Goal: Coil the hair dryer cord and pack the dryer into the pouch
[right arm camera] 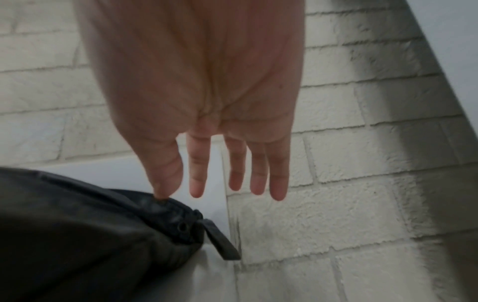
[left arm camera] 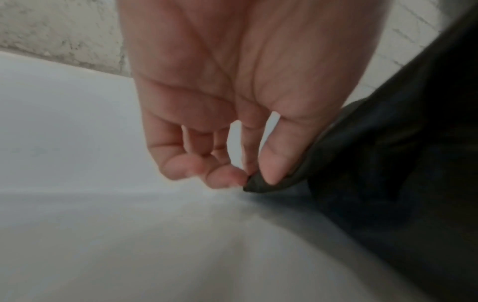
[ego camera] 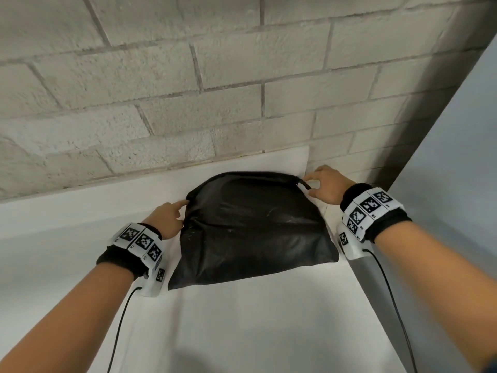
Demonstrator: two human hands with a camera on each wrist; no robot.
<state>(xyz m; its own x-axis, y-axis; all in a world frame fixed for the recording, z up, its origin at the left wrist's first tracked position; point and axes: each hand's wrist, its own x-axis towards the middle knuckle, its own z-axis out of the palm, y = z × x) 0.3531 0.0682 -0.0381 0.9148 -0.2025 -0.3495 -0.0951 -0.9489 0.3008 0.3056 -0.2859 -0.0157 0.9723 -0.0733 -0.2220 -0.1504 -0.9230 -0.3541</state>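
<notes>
While bulging on the white bench's far edge, a black crinkled pouch [ego camera: 252, 227] lies closed.
Left hand [ego camera: 168, 220] pinches its left corner — right hand [ego camera: 326, 188], fingers straight, touches its drawstring end.

A pale painted brick wall [ego camera: 242, 76] rose behind a white cloth-covered table [ego camera: 255, 319], while a smooth grey panel [ego camera: 457, 157] stood at the right edge.
</notes>
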